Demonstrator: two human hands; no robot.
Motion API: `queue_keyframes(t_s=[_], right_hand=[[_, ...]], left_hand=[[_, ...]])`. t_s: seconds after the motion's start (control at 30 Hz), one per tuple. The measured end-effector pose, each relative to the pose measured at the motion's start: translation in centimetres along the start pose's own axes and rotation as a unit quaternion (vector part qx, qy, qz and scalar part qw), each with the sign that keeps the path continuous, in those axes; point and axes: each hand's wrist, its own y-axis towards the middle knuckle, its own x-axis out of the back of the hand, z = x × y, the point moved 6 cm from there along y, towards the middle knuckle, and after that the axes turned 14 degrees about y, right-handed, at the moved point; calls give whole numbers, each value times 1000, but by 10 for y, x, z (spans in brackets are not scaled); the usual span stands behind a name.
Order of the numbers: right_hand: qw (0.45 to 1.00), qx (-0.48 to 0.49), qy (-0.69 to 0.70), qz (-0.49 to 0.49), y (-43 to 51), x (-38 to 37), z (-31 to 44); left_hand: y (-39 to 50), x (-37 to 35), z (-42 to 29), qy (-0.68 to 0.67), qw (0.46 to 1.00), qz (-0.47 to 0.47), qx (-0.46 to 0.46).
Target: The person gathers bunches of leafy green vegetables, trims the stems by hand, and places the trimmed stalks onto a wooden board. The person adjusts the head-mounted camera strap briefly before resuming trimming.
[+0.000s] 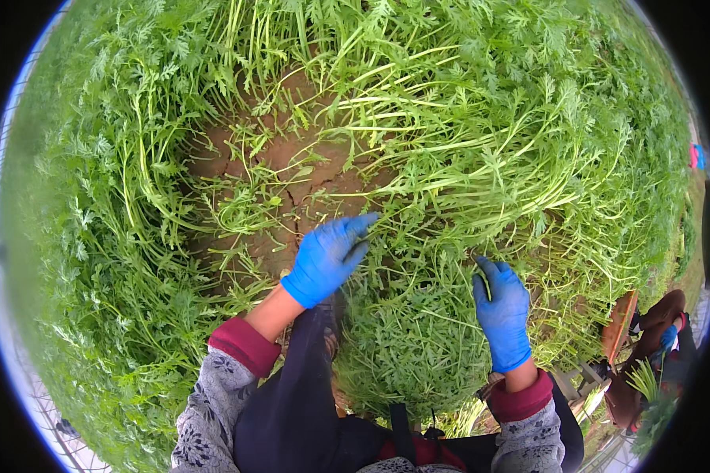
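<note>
My left hand (330,257), in a blue glove, hovers over the edge of the bare soil, fingers pointing right toward cut green stalks. Whether its fingertips pinch a stem I cannot tell. To the right, my right hand (503,310), gloved in blue too, has a thin green stem (485,285) between thumb and fingers. Between my legs lies a heap of loose leafy greens (414,349) with feathery, lobed leaves, like crown daisy greens. Beyond my hands, long pale-green stalks (485,195) lean over to the right, their cut ends toward the soil.
Dense standing greens (112,236) surround a patch of cracked brown soil (307,171) strewn with leaf scraps. At lower right another person (657,331) is near, with a gloved hand and a bunch of cut stalks (645,381). A reddish-brown board-like object (620,322) stands beside them.
</note>
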Motion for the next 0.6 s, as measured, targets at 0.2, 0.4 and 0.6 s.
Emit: queue_keyframes(t_s=[0.2,0.4,0.6], right_hand=[[757,-219,615,-32,84,-112,35],[681,-250,670,-153,113,-163,13],[672,-254,659,-221,134,-178,19]], left_hand=[[51,-19,11,171,980,-27,-97],[-34,-87,49,270,945,122,-136],[-34,-88,54,226,967,64,-103]])
